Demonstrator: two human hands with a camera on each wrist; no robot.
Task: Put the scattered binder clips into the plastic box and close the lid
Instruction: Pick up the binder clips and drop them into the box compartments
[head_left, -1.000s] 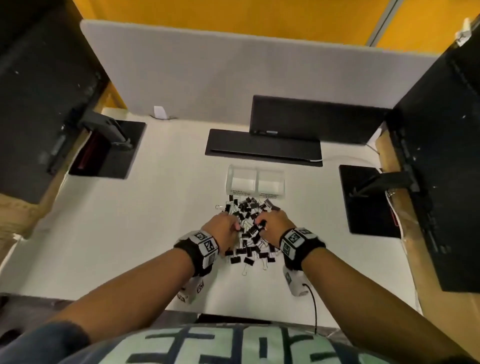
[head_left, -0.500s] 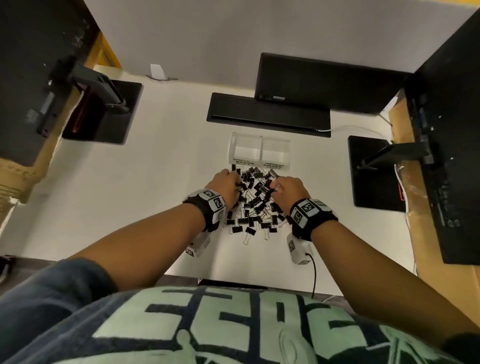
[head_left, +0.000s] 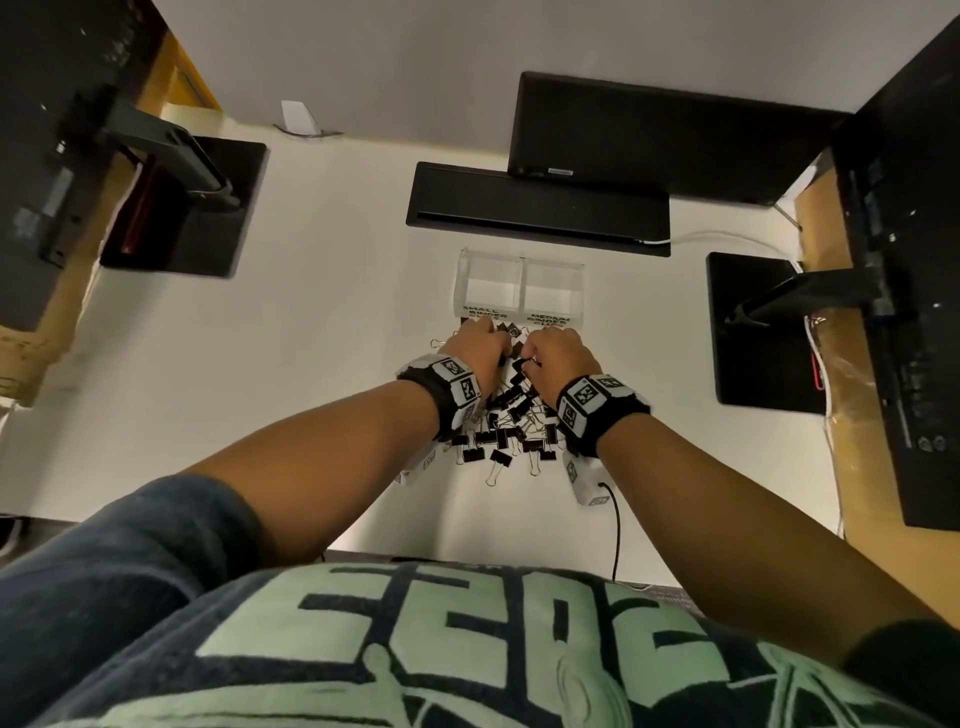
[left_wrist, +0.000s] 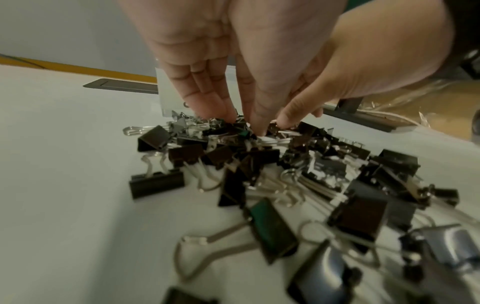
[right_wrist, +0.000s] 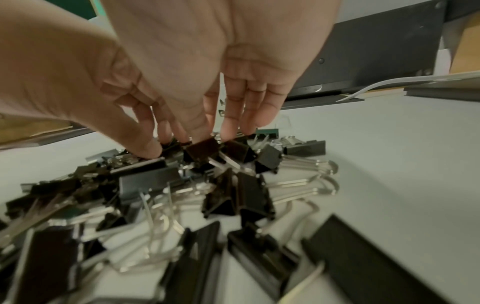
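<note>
Reaching down into the far end of the pile of black binder clips (head_left: 506, 426), both hands work side by side on the white desk (head_left: 291, 364). The left hand (head_left: 480, 345) has fingertips and thumb drawn together, pinching among the clips; whether one is truly caught cannot be told. The right hand (head_left: 558, 358) likewise presses its fingertips and thumb onto clips. Just beyond the pile stands the clear two-compartment plastic box (head_left: 519, 286), open, near a black monitor base (head_left: 537, 208).
</note>
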